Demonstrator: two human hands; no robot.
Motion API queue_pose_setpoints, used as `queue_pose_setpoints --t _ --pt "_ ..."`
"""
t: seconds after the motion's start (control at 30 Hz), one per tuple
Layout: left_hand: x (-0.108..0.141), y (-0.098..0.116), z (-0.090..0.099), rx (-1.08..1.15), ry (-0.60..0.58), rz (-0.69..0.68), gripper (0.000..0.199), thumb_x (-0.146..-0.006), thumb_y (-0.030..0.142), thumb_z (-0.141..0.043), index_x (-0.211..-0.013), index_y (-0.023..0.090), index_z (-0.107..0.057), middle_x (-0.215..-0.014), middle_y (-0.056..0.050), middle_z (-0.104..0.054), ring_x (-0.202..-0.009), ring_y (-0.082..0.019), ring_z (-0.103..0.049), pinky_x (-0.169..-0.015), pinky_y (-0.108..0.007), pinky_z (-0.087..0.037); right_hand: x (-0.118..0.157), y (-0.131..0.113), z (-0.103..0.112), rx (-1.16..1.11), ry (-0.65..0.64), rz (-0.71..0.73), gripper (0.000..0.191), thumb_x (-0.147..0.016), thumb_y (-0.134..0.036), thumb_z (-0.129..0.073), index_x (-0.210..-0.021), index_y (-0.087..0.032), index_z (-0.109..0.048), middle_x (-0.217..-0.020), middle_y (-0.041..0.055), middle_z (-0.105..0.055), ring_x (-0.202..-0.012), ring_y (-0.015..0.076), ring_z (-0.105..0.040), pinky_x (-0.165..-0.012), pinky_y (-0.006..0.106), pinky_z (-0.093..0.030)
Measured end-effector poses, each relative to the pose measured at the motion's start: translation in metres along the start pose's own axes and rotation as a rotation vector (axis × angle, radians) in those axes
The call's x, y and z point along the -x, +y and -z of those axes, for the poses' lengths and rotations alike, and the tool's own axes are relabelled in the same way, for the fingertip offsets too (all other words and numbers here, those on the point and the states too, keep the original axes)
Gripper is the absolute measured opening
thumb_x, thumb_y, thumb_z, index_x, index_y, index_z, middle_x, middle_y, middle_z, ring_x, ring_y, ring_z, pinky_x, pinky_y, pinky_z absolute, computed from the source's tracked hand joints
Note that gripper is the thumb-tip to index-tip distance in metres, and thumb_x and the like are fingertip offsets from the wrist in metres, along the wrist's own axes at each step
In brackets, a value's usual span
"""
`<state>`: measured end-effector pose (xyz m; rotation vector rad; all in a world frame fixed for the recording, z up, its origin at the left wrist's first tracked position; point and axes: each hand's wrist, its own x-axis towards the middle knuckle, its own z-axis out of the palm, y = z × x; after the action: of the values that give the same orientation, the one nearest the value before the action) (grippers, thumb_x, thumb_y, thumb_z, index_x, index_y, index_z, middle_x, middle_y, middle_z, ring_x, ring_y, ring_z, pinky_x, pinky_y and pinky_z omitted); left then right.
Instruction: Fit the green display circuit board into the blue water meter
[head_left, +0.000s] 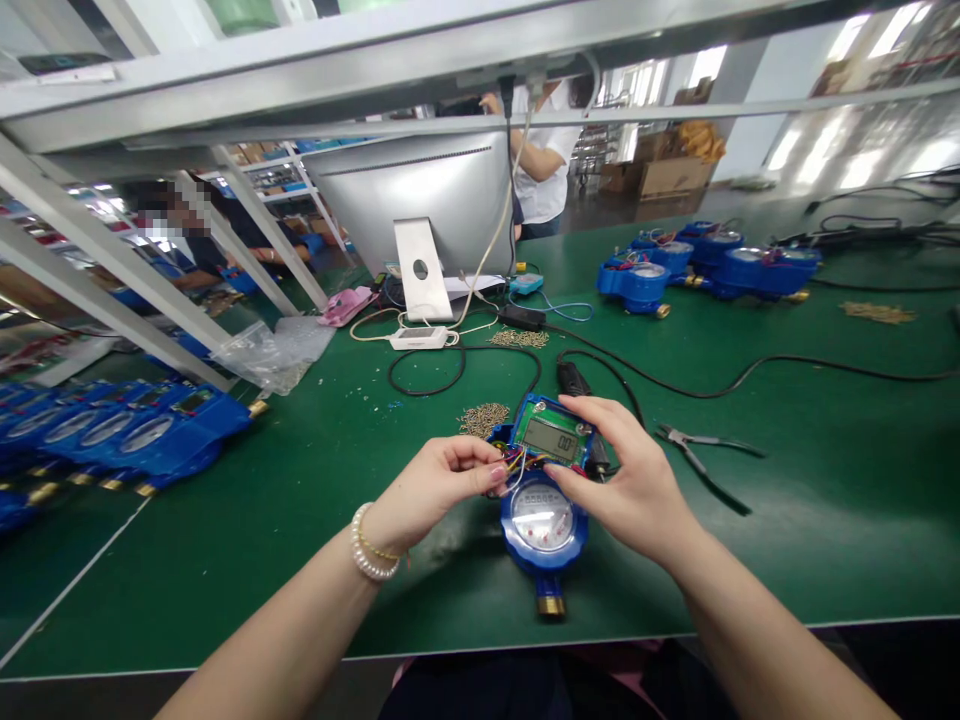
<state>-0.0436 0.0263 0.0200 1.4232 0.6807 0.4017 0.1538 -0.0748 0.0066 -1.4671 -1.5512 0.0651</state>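
Head view: I have the blue water meter (544, 525) between my two hands, near the front edge of the green tabletop (337, 540), its brass fitting (550, 606) pointing toward me. The fingers of my left hand (435, 485) are pinched together on the thin wires (516, 463) beside the display module (553, 434). On my right hand (634, 480), the fingers are closed around the module, index at its upper edge and thumb at its lower one. A pile of small screws (484, 418) lies just beyond the meter, and the cutters (701, 452) rest to the right.

I'd judge the meter body heavy and stiff, steady enough on its own; the round blue housing would be my hold for lifting it, never the wires. The module looks light, with its board and screen exposed, so I'd stay on the rim and keep pressure off the glass. The wires look soft and flexible, easily tugged loose at their joints, and the smooth blue casing could be a little slippery
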Motion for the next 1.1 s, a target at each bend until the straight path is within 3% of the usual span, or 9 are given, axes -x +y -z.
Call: queue_pose_setpoints --t 0.17,0.4,0.47,0.63,0.73,1.1 --pt "0.000 0.002 0.003 -0.030 -0.085 0.038 0.022 -0.072 0.034 -0.074 -0.072 0.014 -0.067 -0.069 -0.001 -0.064 -0.065 -0.012 -0.054 -0.067 -0.025 -0.043 -0.002 -0.001 0.000 0.017 -0.003 0.001 0.056 -0.071 -0.022 -0.071 -0.124 -0.017 -0.052 -0.121 0.0093 -0.056 -0.114 0.0213 -0.053 -0.100 0.036 -0.044" --pt "0.011 0.014 -0.009 -0.471 0.105 -0.197 0.016 -0.072 0.032 -0.074 -0.076 0.017 -0.068 -0.086 -0.003 -0.063 -0.083 -0.018 -0.056 -0.077 -0.029 -0.042 -0.001 -0.004 0.000 0.042 0.011 0.017 0.056 -0.072 -0.022 -0.069 -0.125 -0.017 -0.051 -0.121 0.0104 -0.056 -0.114 0.0229 -0.052 -0.099 0.039 -0.045" --pt "0.012 0.014 -0.011 -0.448 0.135 -0.210 0.014 -0.073 0.030 -0.072 -0.074 0.017 -0.068 -0.085 -0.004 -0.064 -0.083 -0.018 -0.057 -0.079 -0.029 -0.042 0.000 -0.005 0.000 0.045 0.008 0.017 0.056 -0.072 -0.022 -0.069 -0.125 -0.018 -0.051 -0.121 0.0104 -0.056 -0.114 0.0240 -0.052 -0.099 0.041 -0.045" --pt "0.007 0.004 -0.008 -0.146 0.137 -0.027 0.017 -0.073 0.033 -0.073 -0.075 0.016 -0.071 -0.075 -0.002 -0.068 -0.072 -0.016 -0.058 -0.072 -0.028 -0.044 -0.001 -0.006 0.001 0.010 0.013 0.004 0.054 -0.072 -0.024 -0.070 -0.122 -0.019 -0.052 -0.120 0.0104 -0.058 -0.112 0.0250 -0.054 -0.097 0.043 -0.047" --pt "0.004 -0.002 -0.005 -0.067 0.127 -0.008 0.018 -0.072 0.033 -0.074 -0.078 0.017 -0.073 -0.075 -0.003 -0.071 -0.073 -0.016 -0.061 -0.075 -0.028 -0.045 -0.001 -0.006 0.001 -0.012 0.019 -0.006 0.053 -0.071 -0.023 -0.070 -0.121 -0.018 -0.053 -0.118 0.0099 -0.059 -0.111 0.0240 -0.055 -0.096 0.041 -0.047" --pt "0.004 -0.001 -0.003 -0.236 0.058 -0.093 0.023 -0.081 0.033 -0.065 -0.070 0.015 -0.074 -0.077 -0.004 -0.068 -0.078 -0.017 -0.056 -0.078 -0.028 -0.041 -0.003 0.007 -0.003 -0.123 -0.006 -0.136 0.051 -0.070 -0.026 -0.072 -0.118 -0.019 -0.056 -0.115 0.0079 -0.060 -0.104 0.0226 -0.059 -0.091 0.039 -0.049"
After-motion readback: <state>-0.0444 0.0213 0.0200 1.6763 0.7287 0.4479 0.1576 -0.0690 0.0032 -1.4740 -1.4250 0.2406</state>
